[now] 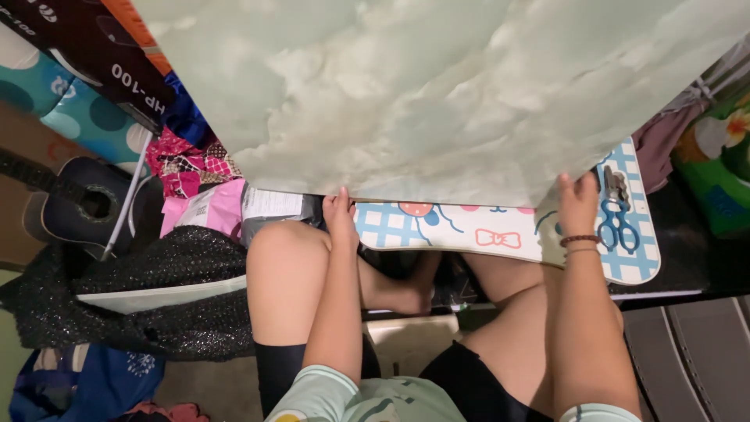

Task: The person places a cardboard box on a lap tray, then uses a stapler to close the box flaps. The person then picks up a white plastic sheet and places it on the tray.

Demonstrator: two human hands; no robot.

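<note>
A large pale green sheet with a cloudy marble pattern (437, 86) fills the upper middle of the view, from about ten o'clock round to two o'clock. Its lower edge runs across the centre, held up at both ends by a seated person.

The left hand (341, 215) pinches that edge at about nine o'clock from centre, fingers closed on the sheet. The right hand (576, 205), at three o'clock, also has its fingers clamped on the edge; a beaded bracelet (580, 241) circles the wrist.

Just beneath the sheet lies a small lap table (500, 234) with a blue check and cartoon print, resting over the person's bare knees. Blue-handled scissors (617, 227) lie on the table just right of the right hand.

Further out, at nine o'clock, a dark guitar (70, 203) lies beside a glittery black fabric (172, 281), with pink packets (207, 207) above it.

Risk, as a judgement: the sheet is wide and gripped only at two points on one edge, so it could sag, crease or slip. The scissors sit hidden close to the right fingers, which could knock them off or catch on them.
</note>
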